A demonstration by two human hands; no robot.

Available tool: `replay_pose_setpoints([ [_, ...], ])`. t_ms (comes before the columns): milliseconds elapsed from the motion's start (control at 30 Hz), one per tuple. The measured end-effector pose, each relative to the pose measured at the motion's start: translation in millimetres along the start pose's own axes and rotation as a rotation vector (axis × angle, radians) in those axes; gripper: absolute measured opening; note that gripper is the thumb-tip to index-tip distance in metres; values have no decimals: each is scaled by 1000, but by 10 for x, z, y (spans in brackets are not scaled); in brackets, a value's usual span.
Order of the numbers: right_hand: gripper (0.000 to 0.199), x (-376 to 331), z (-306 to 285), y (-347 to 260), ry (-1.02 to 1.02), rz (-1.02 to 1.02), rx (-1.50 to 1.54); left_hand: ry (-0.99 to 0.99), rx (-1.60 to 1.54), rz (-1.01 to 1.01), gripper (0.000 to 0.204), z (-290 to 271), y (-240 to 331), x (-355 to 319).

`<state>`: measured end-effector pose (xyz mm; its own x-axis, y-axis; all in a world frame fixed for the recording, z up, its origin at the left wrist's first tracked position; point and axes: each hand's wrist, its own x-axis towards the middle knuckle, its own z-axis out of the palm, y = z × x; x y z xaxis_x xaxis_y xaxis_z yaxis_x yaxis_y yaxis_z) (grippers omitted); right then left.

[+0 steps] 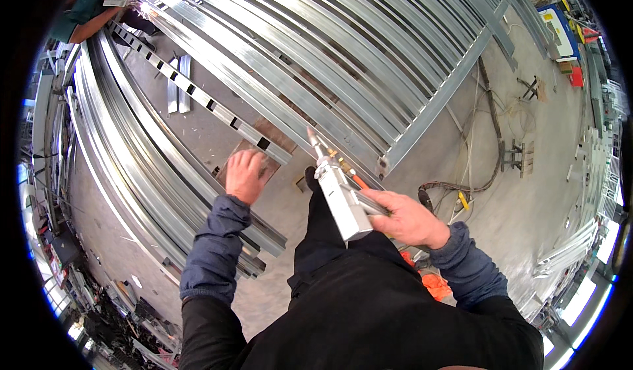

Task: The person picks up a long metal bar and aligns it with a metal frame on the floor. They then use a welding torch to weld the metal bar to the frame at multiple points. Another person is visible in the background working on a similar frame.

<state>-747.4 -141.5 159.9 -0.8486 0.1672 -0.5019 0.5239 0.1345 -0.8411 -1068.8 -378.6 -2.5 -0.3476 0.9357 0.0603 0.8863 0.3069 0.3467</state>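
Gripping a grey welding gun (pixel 343 199) in our right hand (pixel 409 220), nozzle aimed at the steel frame (pixel 422 116); our left hand (pixel 245 175) lies open, flat on a slotted rail (pixel 217 112); no containers seen.

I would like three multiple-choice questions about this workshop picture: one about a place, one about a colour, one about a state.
1. Where does the left hand rest?
A. on a metal bar with slots
B. on the orange cloth
C. on the blue and white machine

2. What colour is the body of the welding tool?
A. red
B. light grey
C. green

3. How does the right hand stand?
A. open and empty
B. flat on the floor
C. closed around the welding tool

Answers:
1. A, the palm lies on the end of the slotted metal bar.
2. B, its long body is light grey.
3. C, the fingers wrap the tool's rear end.
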Motion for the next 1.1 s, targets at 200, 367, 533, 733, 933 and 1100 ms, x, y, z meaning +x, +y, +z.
replay_pose_setpoints([
  [200, 70, 206, 309, -249, 6, 25, -200, -123, -148, 483, 61, 233, 873, 519],
  [367, 72, 437, 527, -377, -3, 74, -273, 68, -134, 681, 61, 991, 1046, 763],
  [533, 70, 611, 751, -311, 28, 202, -361, 223, -242, 653, 23, 1086, 1135, 887],
  [733, 66, 699, 823, -370, 73, 229, -367, 176, -249, 670, 24, 966, 1140, 897],
  [933, 66, 779, 829, -246, 108, 189, -328, 141, -92, 637, 28, 1222, 1116, 851],
  [1100, 63, 795, 782, -332, 98, 194, -275, -488, -1854, 250, 23, 1490, 981, 796],
])
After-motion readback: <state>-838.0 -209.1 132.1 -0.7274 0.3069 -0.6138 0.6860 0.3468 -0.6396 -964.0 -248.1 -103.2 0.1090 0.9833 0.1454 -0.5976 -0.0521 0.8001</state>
